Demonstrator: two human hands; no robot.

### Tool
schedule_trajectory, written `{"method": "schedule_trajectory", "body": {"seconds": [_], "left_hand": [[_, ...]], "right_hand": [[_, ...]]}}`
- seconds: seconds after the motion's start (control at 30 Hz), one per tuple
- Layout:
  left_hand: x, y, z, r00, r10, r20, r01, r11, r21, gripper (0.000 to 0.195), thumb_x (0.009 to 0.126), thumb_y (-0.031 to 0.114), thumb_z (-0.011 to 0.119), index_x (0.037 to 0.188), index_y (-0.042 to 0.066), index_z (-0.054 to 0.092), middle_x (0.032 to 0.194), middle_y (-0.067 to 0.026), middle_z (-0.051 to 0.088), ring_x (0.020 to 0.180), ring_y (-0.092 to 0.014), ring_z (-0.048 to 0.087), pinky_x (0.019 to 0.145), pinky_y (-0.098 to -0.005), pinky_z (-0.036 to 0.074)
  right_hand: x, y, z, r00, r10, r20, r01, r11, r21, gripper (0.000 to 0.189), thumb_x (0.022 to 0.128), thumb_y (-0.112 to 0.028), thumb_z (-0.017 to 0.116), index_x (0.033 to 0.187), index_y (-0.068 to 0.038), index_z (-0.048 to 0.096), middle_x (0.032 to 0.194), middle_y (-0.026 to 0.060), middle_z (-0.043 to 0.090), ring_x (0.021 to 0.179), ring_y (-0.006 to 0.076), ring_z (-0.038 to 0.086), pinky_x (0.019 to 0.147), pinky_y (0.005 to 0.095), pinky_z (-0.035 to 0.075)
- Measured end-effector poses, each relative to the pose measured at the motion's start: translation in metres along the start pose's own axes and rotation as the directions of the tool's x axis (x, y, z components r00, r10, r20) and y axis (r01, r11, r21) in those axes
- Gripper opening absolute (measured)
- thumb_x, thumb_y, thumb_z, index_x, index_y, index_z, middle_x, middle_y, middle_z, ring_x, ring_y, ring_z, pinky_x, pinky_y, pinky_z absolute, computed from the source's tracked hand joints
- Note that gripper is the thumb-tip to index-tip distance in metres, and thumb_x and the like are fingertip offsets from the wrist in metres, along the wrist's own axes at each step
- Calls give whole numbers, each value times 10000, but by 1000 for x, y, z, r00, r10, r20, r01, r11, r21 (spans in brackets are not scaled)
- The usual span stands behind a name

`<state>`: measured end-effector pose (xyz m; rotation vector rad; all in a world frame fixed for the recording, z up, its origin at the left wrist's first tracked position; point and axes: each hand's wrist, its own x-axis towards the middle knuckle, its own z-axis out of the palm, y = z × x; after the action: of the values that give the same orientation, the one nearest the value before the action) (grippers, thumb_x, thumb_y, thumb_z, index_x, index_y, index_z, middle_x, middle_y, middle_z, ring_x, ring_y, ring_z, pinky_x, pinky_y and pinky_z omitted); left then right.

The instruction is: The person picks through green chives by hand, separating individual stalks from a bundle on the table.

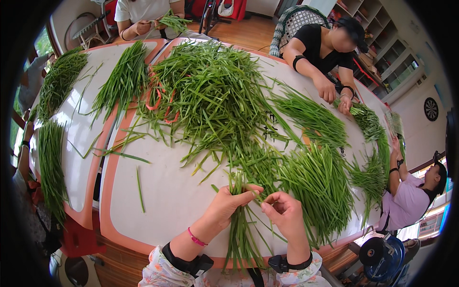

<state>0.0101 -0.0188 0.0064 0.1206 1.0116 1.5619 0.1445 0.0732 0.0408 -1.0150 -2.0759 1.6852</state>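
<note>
My left hand [229, 204] is closed around a bunch of long green leaf stalks, likely garlic chives [242, 233], whose leaves hang over the table's near edge. Just to its right, my right hand [283, 210] pinches a thin green stalk between thumb and fingertips, close to the bunch. A thick pile of straightened stalks [319, 190] lies right of my right hand. Beyond my hands a large tangled heap of the same greens [215, 89] covers the table's middle, with an orange-red strap [154, 100] partly buried at its left side.
The white table [161, 201] has an orange border and a seam on the left. More bundles lie at the left [52, 168], upper left [123, 75] and right [312, 114]. Co-workers handle greens across the table and at the right; another person's arm shows at the left edge.
</note>
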Motion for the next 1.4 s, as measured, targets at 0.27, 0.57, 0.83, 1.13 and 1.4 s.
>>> {"method": "schedule_trajectory", "body": {"seconds": [0.27,0.57,0.83,1.13,1.4], "left_hand": [[0,-1,1,989,92,-116,-95,995,-20,173,772,149,660,874,11,637,654,51,501,583,-36,377,520,-188,297],[1,0,-1,986,54,-156,-79,984,-159,263,873,287,548,886,37,629,589,70,383,536,-35,354,489,-191,286],[-2,2,3,949,197,-247,-208,978,-21,267,876,280,542,888,29,632,677,38,504,628,-48,430,589,-188,364],[-1,2,1,985,134,-113,-139,989,-41,257,902,242,500,900,14,619,673,18,531,658,-66,451,615,-208,369],[-1,1,0,986,149,-75,-151,988,-30,258,901,239,503,897,8,617,672,13,539,653,-69,464,616,-209,373]], "right_hand": [[8,17,2,991,76,110,-92,983,158,150,780,-121,649,851,-11,574,708,-25,564,552,6,454,499,156,364],[6,13,-5,977,65,204,-49,995,-87,192,762,-198,670,792,-19,607,633,-4,571,507,43,468,479,200,375],[6,11,-32,905,-227,-360,18,865,-501,148,723,-215,694,776,-95,625,724,6,586,498,118,542,481,265,419],[14,24,-53,794,-392,-464,-121,646,-753,112,700,-156,696,769,-107,622,768,7,552,552,190,555,497,313,426],[20,29,-50,806,-389,-446,-152,593,-791,139,688,-181,705,742,-109,600,811,6,539,600,210,566,514,334,438]]}}
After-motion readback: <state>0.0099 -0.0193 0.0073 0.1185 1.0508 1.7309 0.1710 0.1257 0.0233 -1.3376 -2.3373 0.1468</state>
